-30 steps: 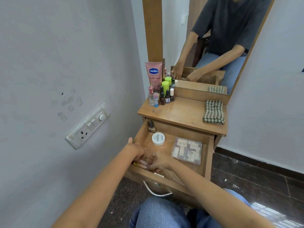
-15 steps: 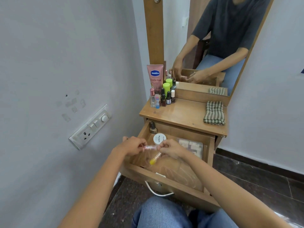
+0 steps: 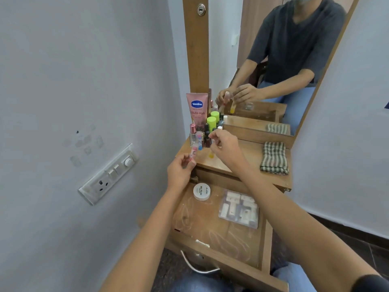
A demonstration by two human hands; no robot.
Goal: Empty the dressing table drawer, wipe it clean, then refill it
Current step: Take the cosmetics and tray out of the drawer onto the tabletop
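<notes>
above the table's (image 3: pixel 248 159) left corner, left hand (image 3: pixel 180 172) pinches a pink tube (image 3: pixel 193 151), right hand (image 3: pixel 227 147) a yellow tube (image 3: pixel 211 155); the open drawer (image 3: pixel 265 245) (jar (image 3: pixel 201 191), box (image 3: pixel 239 208) inside) lies below. stand both gently beside the bottles (image 3: pixel 207 137).

On the pink tube (image 3: pixel 197 108) standing on the table top (image 3: pixel 242 152), the brand "Vaseline" is printed in a blue oval, with "Gluta-Hya" written below it. On the lid of the white round jar (image 3: pixel 201 191) in the drawer (image 3: pixel 264 245), "NAIL POLISH" can be read; the smaller print beside it cannot be made out.
</notes>
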